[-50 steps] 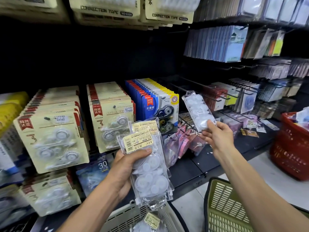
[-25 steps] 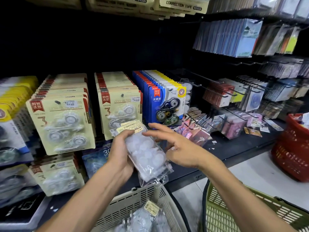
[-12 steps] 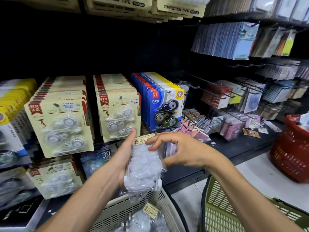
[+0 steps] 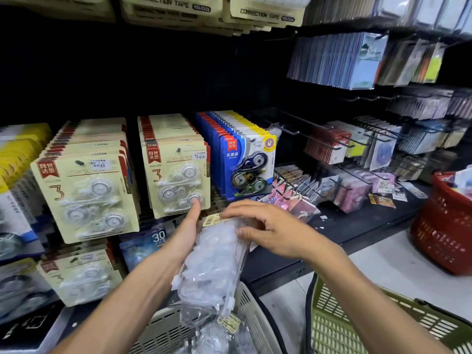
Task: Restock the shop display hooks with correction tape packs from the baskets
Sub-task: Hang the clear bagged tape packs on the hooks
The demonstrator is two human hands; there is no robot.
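- While cradled in left hand [image 4: 187, 233] over beige plastic basket [image 4: 252, 302], clear crinkly bags of white correction tape refills [image 4: 217, 254] pinched at top by right hand [image 4: 268, 228].
- Could slip apart — slick plastic, several pks at once.
- Could miss thin black wire display hook [image 4: 288, 129] w/ hang hole, hidden under fingers.

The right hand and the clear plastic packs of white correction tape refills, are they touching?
Touching. The head view shows the right hand curled over the top of the clear plastic packs, fingers pressing on the wrapping.

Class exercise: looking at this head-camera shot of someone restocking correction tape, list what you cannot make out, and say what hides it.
- Number of clear correction tape packs held: head view, they overlap and both hands cover them.
- Left hand fingers: behind the packs.
- Yellow barcode label text: too small, part under the right hand.
- Grey basket contents: cut by the bottom edge.
- Red basket: cut by the right edge.
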